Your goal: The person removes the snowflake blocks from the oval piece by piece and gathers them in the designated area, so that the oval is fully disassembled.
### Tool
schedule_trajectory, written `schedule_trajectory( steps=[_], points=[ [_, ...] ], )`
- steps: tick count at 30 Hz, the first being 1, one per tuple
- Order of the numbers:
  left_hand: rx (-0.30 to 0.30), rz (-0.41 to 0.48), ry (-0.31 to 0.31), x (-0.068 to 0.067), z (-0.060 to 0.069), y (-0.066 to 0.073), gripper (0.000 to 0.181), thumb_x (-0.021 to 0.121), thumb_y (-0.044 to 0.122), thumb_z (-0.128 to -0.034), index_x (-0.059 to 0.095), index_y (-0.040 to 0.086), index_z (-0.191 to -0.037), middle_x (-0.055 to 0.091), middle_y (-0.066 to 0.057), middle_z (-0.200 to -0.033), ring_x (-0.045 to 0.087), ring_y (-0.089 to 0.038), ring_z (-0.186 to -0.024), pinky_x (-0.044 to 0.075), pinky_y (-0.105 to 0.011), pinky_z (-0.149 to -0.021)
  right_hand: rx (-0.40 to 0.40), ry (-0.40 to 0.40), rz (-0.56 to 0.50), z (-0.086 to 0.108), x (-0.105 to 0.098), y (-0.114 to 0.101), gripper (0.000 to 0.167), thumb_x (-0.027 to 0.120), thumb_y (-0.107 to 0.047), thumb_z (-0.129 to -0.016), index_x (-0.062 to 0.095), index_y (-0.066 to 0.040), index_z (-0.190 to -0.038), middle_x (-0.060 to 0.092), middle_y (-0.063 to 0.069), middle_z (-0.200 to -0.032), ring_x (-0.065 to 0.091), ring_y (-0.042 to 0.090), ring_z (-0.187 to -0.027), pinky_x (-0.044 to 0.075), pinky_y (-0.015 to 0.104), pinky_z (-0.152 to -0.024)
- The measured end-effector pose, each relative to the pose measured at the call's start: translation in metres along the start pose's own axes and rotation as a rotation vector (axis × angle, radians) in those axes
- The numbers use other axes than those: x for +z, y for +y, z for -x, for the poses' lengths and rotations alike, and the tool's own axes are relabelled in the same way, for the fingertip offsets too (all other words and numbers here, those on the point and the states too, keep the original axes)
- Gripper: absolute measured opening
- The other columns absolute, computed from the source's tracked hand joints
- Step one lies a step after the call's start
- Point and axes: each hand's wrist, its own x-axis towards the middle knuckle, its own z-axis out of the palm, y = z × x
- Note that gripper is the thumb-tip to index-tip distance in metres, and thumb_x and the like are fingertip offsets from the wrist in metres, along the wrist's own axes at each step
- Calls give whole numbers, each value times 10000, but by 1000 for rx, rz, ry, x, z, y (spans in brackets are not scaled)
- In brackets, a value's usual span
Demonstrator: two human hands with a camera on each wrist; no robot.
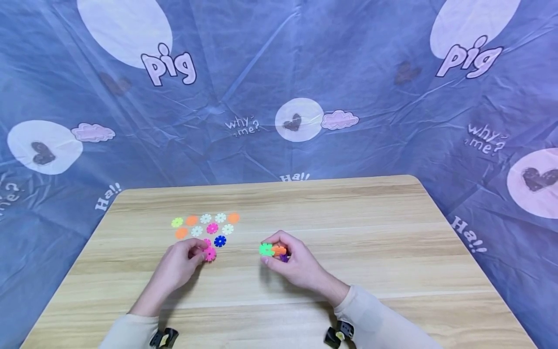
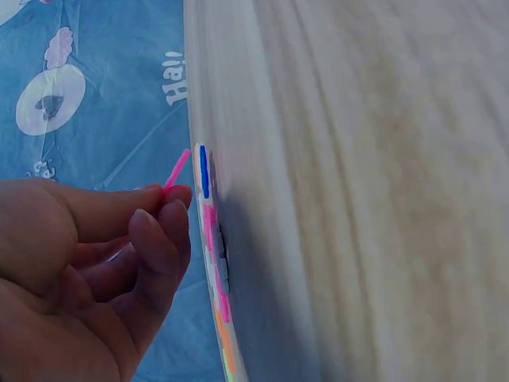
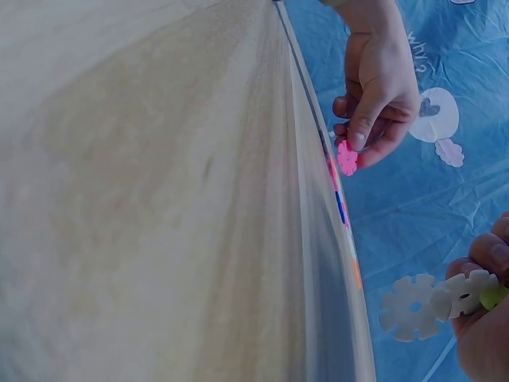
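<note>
Between the thumb and fingertips of my left hand (image 1: pixel 176 264) is a pink snowflake disc (image 1: pixel 210 253). The left wrist view shows this pink disc (image 2: pixel 176 169) edge-on, lifted off the table. Another pink disc (image 1: pixel 208 241) lies just behind it, partly covered by the fingers. To the right, my right hand (image 1: pixel 301 264) grips a cluster of joined discs above the table. Green (image 1: pixel 266 249), orange and purple pieces show in the head view. From the right wrist, white discs (image 3: pixel 413 308) and a yellow-green one stick out past the fingers; the rest is hidden by the hand.
Several loose discs lie flat on the wooden table (image 1: pixel 370 218) beyond my left hand: a yellow one (image 1: pixel 177 222), orange ones (image 1: pixel 192 220), white ones (image 1: pixel 205 218), a pink one (image 1: pixel 212 228) and a blue one (image 1: pixel 220 241). Blue printed cloth (image 1: pixel 244 63) hangs behind the table.
</note>
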Motion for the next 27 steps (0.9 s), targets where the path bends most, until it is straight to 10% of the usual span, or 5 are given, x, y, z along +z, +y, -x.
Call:
schedule_trajectory(
  steps=[27],
  points=[
    [12, -84, -28, 3, -12, 0, 107, 786, 80, -965, 790, 32, -1060, 714, -13, -846, 604, -154, -781, 516, -350, -736, 4, -10, -3, 1, 1, 1, 259, 773, -165, -972, 682, -101, -1206, 711, 71, -1117, 647, 158, -929, 561, 240, -804]
  ],
)
